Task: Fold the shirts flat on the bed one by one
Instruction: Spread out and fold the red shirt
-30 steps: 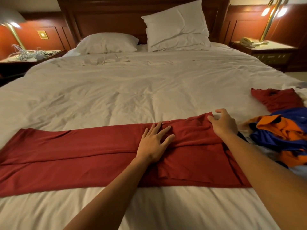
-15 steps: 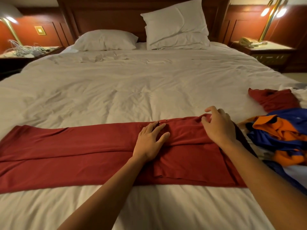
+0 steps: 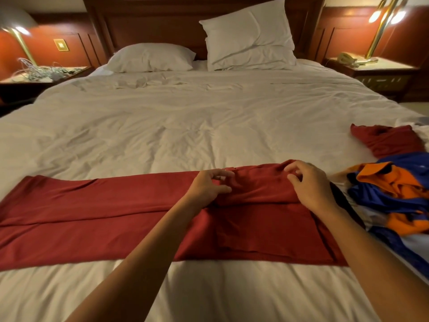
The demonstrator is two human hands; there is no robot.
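Red shirt (image 3: 92, 217): folded lengthwise into a long band flat on the bed; it runs from far left of the left grip to just right of the right grip, and nearer than both.
Left grip (image 3: 209, 185): rests on the shirt's middle, fingers curled, thumb and fingertips pinching cloth at the far edge.
Right grip (image 3: 310, 185): just right of the left one and not touching it, fingers curled, pinching the same far edge, which puckers up between the two.
Clothes pile (image 3: 394, 189): orange and blue garments heaped just right of the right grip; a second red garment (image 3: 390, 140) lies beyond them.
Bed (image 3: 185, 126): rumpled white cover; two white pillows (image 3: 151, 56) well beyond both grips, against a dark wooden headboard (image 3: 151, 22).
Room: a bedside table (image 3: 380, 70) far right with a telephone (image 3: 347, 58) and a lit brass lamp (image 3: 380, 26); another table (image 3: 41, 77) far left carrying tangled cables.
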